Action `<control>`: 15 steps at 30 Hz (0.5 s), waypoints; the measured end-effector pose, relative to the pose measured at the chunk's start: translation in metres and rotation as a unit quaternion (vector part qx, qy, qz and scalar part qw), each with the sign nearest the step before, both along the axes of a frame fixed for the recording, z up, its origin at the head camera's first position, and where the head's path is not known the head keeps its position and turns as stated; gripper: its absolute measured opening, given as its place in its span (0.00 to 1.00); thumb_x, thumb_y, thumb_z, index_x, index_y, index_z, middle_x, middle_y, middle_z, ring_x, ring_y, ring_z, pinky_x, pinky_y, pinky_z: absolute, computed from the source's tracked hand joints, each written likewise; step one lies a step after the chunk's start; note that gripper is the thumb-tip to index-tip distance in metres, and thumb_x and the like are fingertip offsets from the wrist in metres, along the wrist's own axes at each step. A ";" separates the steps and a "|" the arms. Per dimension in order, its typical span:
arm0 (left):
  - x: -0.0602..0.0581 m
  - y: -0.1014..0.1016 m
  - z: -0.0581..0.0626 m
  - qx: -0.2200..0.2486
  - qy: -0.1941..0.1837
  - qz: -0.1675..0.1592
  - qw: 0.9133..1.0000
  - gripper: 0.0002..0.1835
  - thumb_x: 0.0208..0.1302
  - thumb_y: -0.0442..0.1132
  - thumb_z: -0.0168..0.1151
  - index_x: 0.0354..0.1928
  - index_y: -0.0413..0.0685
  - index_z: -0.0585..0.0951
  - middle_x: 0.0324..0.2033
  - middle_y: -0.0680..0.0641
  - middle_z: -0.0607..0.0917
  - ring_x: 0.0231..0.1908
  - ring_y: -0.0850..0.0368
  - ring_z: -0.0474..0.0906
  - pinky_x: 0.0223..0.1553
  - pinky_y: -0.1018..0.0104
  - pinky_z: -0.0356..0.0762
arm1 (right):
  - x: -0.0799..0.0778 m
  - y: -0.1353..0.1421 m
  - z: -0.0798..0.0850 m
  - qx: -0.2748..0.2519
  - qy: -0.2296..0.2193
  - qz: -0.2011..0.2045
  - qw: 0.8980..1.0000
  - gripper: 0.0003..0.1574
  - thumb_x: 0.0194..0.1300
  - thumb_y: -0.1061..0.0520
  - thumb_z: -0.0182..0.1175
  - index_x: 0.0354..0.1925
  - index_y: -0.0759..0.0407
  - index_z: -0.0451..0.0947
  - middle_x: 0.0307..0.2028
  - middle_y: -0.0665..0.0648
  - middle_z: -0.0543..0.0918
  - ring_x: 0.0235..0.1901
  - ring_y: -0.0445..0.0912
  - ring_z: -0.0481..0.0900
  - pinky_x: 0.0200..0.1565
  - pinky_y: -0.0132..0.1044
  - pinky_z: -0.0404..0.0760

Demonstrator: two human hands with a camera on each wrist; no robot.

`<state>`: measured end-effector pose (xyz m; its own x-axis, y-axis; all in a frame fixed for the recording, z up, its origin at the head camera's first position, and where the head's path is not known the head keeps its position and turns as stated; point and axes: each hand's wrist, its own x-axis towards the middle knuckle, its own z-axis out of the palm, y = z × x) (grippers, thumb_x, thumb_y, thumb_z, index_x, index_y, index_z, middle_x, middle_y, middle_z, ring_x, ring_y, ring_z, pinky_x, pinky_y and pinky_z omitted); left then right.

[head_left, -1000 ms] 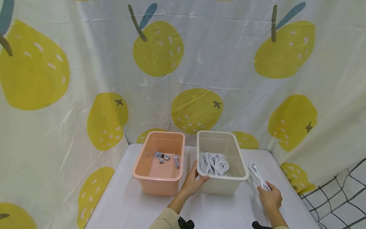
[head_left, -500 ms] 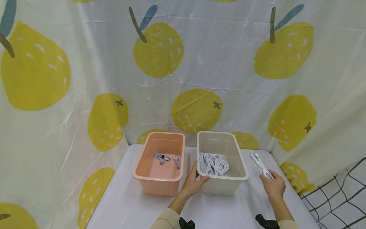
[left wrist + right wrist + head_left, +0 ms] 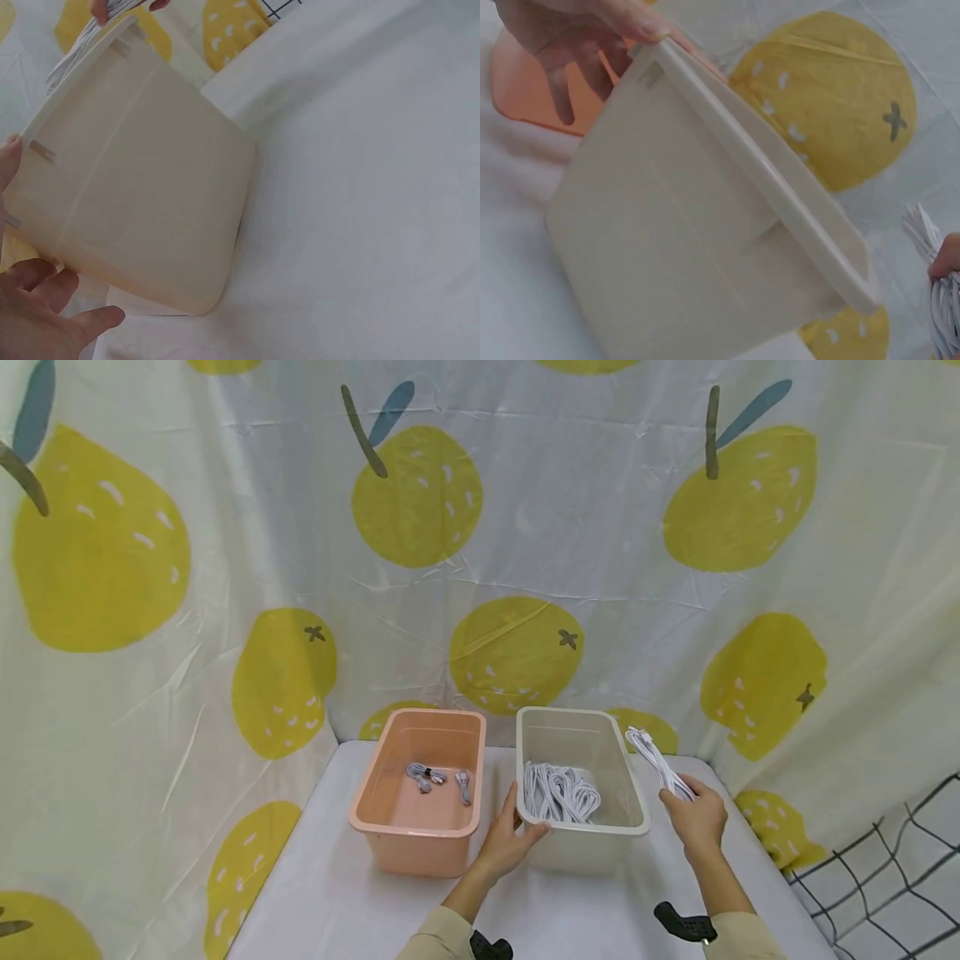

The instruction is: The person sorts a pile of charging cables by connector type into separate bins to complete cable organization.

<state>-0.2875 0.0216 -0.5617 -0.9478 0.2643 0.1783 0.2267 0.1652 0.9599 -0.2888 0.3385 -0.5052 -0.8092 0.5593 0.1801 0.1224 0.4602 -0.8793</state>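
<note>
My left hand [image 3: 504, 845] holds the near left corner of a cream plastic bin [image 3: 592, 850], thumb on the rim and fingers along the side wall. Inside that bin lies a heap of white cables [image 3: 561, 793]. Just right of the bin, my right hand [image 3: 697, 817] grips a folded bundle of white cable [image 3: 649, 755] raised above the table, its far end close to the bin's right rim. In the right wrist view, only part of the bundle [image 3: 945, 319] and a fingertip show at the right edge.
A peach bin [image 3: 420, 852] stands left of the cream one, with several small grey cable bundles [image 3: 425, 775] in it. Both stand on a white-covered table [image 3: 315, 877]. A fruit-print curtain [image 3: 510, 552] hangs behind, and black netting [image 3: 885, 868] is at the right.
My right hand has lifted the cable bundle up and then left, toward the cream bin's right rim. My left hand stays at the bin's corner.
</note>
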 end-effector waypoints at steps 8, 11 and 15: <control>0.000 0.001 -0.001 -0.003 0.001 0.003 1.000 0.53 0.70 0.48 0.70 0.83 0.44 0.45 0.76 0.33 0.60 0.70 0.34 0.65 0.69 0.46 0.63 | -0.013 -0.024 0.009 0.049 0.033 0.029 0.998 0.29 0.56 0.63 0.66 0.58 0.69 0.82 0.52 0.73 0.80 0.53 0.66 0.75 0.54 0.58 0.71; 0.000 0.001 0.000 0.003 -0.001 0.002 1.000 0.53 0.70 0.48 0.70 0.83 0.44 0.46 0.76 0.33 0.60 0.70 0.34 0.65 0.69 0.45 0.64 | -0.017 -0.035 0.011 0.059 0.042 0.034 0.997 0.29 0.54 0.64 0.67 0.57 0.68 0.83 0.50 0.72 0.79 0.52 0.65 0.75 0.54 0.60 0.71; 0.000 0.002 0.000 0.009 -0.003 0.003 1.000 0.53 0.69 0.47 0.71 0.83 0.42 0.46 0.76 0.32 0.60 0.70 0.33 0.65 0.68 0.45 0.64 | -0.021 -0.048 0.013 0.056 0.046 0.032 0.997 0.30 0.53 0.63 0.68 0.56 0.67 0.84 0.49 0.72 0.80 0.51 0.66 0.76 0.52 0.60 0.71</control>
